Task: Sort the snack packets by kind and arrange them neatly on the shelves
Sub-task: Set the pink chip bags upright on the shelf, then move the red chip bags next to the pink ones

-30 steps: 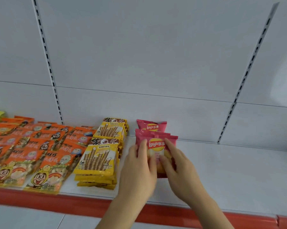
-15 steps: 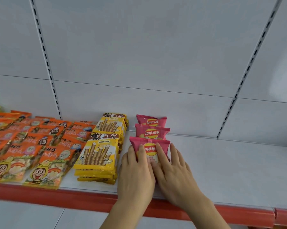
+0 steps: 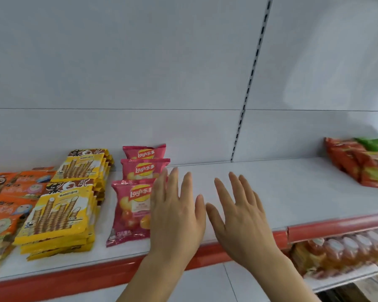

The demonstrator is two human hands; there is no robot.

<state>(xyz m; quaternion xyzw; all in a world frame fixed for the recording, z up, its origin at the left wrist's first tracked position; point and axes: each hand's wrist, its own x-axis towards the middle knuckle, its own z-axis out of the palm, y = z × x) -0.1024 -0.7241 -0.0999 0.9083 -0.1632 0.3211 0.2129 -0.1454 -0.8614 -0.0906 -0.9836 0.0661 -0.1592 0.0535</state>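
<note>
Three pink crisp packets lie in a row on the white shelf at nine o'clock of my left hand, which hides the nearest packet's right edge. My right hand hovers beside it; both are flat-fingered, holding nothing. Orange packets are cut off at left.

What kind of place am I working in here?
Most likely a shop aisle: a white retail shelf with a red price-strip edge, slotted uprights on the back panel, and packets grouped by kind, such as pink Lay's chip bags beside yellow wafer-roll packs.
</note>
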